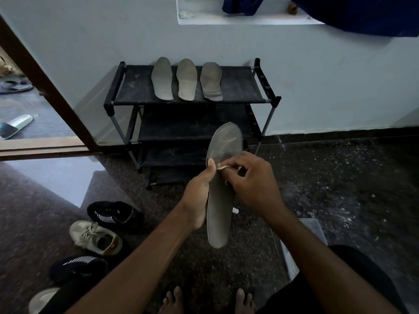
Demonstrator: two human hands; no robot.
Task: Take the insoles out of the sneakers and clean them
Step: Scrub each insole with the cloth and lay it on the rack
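Insole (221, 214), grey, flat and matte with a rounded toe and heel, held upright at centre frame. Left hand (198, 200) grips its left edge, thumb over the face. Right hand (254, 182) pinches a small pale wipe (223, 167) against its middle. Three more insoles (186, 79) lie side by side on the shoe rack (238, 87), on its black fabric top shelf, upper centre. Beige lace-up sneaker (93, 236) and black white-striped sneaker (113, 215) stand lower left; lettering on the black one too small to read.

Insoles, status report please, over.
Left hand grips one insole; right hand pinches small pale scrap against it. Three insoles lie on rack top. Nothing blocking.
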